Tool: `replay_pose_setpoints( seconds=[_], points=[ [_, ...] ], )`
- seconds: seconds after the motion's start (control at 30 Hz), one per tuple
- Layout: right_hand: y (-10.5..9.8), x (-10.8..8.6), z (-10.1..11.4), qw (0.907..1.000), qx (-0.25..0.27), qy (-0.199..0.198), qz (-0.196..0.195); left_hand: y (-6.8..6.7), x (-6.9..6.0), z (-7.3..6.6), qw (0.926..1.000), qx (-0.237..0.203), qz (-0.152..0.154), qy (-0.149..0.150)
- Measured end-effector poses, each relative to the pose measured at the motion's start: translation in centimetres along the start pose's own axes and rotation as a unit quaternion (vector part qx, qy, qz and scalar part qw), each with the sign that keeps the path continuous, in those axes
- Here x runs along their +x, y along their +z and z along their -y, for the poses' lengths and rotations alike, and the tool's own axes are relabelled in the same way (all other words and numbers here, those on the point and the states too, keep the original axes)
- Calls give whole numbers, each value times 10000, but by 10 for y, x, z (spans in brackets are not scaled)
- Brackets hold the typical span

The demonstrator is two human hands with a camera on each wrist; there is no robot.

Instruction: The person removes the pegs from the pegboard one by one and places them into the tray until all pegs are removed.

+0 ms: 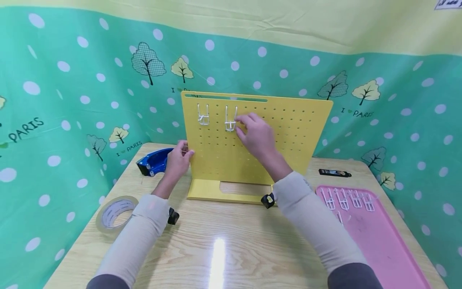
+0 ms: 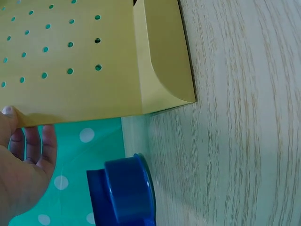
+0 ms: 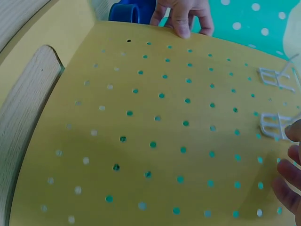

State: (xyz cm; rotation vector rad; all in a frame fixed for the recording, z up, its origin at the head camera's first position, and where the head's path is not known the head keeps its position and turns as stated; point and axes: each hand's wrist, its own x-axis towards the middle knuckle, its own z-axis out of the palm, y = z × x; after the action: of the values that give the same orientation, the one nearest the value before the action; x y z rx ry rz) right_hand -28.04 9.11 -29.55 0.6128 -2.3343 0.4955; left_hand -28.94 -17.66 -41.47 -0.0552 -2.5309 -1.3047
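Observation:
A yellow pegboard (image 1: 216,160) stands upright on its base, with rows of small holes. My left hand (image 1: 177,161) grips its left edge, thumb in front and fingers behind, as the left wrist view shows. One white wire hook (image 1: 203,119) hangs at the board's upper left. To its right is a second white hook (image 1: 230,125), and my right hand (image 1: 258,134) holds it at its right side by the fingertips. In the right wrist view, fingers (image 3: 294,131) meet this hook (image 3: 273,126), while that hand is partly cut off by the frame.
A pink tray (image 1: 382,241) at the right bears several more white hooks (image 1: 343,199). Behind it lies a black, pen-shaped packet (image 1: 334,173). On the left are a blue tape dispenser (image 1: 153,162) and a roll of clear tape (image 1: 108,224). Patterned green cloth (image 1: 231,68) hangs around the table.

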Motion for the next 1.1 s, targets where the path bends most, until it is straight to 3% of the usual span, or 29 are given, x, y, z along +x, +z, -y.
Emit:
replay_pose_setpoints(
  seconds=[0.2, 0.53, 0.7, 1.1],
  points=[
    [13, 4, 7, 9996, -81, -184, -174, 2, 0, -1, 10000, 14, -45, 44],
    [25, 8, 12, 9988, -110, 83, -465, 1, 0, -1, 10000, 62, -58, 48],
    [26, 9, 13, 9985, -122, 81, -529, 1, 0, -1, 10000, 54, -26, 30],
    [18, 4, 17, 9940, -82, -334, -1041, 2, 0, -1, 10000, 9, 16, 19]
  ],
)
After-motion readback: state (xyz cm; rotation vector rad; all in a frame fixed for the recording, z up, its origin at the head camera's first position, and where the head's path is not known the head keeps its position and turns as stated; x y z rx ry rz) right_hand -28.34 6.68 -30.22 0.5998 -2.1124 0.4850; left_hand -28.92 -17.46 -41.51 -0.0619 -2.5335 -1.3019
